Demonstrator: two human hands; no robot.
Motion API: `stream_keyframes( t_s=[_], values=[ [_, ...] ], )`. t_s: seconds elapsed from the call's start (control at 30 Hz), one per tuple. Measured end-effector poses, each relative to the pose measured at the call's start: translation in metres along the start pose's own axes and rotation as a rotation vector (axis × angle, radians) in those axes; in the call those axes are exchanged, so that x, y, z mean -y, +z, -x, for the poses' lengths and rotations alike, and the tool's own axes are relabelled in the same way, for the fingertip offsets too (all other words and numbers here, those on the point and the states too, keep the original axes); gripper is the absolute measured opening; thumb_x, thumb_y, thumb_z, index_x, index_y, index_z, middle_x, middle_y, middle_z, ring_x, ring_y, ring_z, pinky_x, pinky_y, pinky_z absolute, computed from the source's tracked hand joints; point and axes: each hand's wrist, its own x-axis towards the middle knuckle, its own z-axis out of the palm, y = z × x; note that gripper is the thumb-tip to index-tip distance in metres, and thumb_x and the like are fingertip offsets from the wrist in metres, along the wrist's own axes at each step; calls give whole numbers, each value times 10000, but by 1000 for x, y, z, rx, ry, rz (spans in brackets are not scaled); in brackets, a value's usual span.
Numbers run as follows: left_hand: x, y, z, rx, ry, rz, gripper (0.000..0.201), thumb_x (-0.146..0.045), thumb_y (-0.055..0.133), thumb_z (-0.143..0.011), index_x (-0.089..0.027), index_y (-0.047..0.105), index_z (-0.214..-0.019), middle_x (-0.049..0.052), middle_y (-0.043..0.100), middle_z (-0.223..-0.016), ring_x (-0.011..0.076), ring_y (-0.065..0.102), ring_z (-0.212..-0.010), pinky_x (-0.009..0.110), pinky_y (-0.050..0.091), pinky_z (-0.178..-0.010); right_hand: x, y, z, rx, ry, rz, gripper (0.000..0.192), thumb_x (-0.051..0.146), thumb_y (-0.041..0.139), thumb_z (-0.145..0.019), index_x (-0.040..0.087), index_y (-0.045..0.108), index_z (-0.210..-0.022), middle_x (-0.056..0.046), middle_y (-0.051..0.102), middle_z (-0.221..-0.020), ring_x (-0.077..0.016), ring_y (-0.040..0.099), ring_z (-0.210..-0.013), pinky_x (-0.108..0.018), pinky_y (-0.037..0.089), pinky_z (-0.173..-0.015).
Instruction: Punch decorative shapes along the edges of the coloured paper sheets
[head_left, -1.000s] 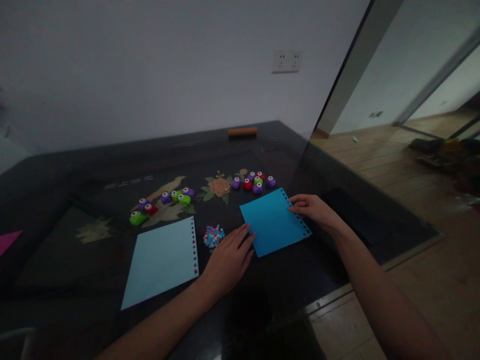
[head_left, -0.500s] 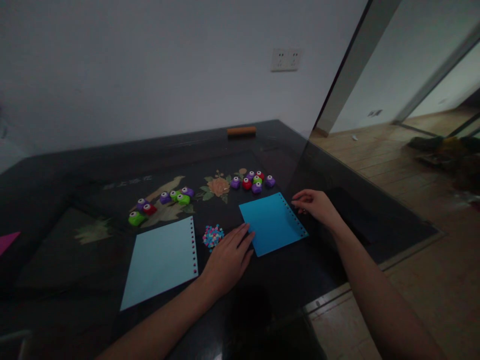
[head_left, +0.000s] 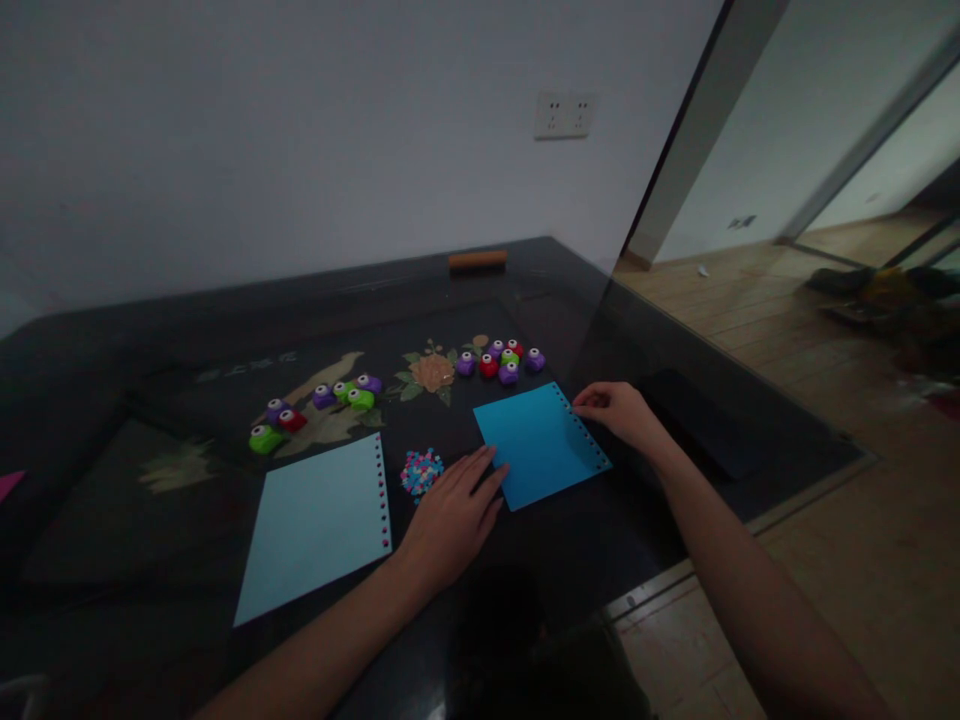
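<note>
Blue paper, a square sheet (head_left: pixel 529 455) with a row of holes along one edge, lies flat on the dark worktop (head_left: pixel 570 575) between the two hands. The left hand (head_left: pixel 456 510) is laid palm down with its fingers loosely extended, the tips at the sheet's near-left side, grasping nothing. The right hand (head_left: pixel 613 412) has thumb and forefinger drawn together at the holed edge; whether paper, or some tiny scrap, is caught between them I cannot tell.

The sheet should be very light and fairly stiff for paper, yet easily creased, and apt to skid on so glossy a surface. The plain side by the left hand is the better place to press or pinch; the holed strip under the right hand's fingertips is likely the weakest and could tear.

Just left of the left hand sits a heap of paper bits (head_left: pixel 421 472), and beyond that a paler sheet (head_left: pixel 315 525), also holed. Small eyed figures in purple, red and green (head_left: pixel 489 367) stand ahead of both hands.
</note>
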Motion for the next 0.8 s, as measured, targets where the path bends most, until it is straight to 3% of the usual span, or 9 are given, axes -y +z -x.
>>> stream_keyframes(
  t_s=[0.8],
  values=[
    [0, 0, 0, -22, -8, -10, 433, -182, 498, -860, -192, 443, -1289, 142, 470, -1366, 263, 482, -1222, 437, 449, -981, -4, 0, -1, -7, -19, 26, 135, 303, 650, -686, 177, 690, -715, -33, 645, -663, -168, 575, -633, -279, 418, -587]
  ],
)
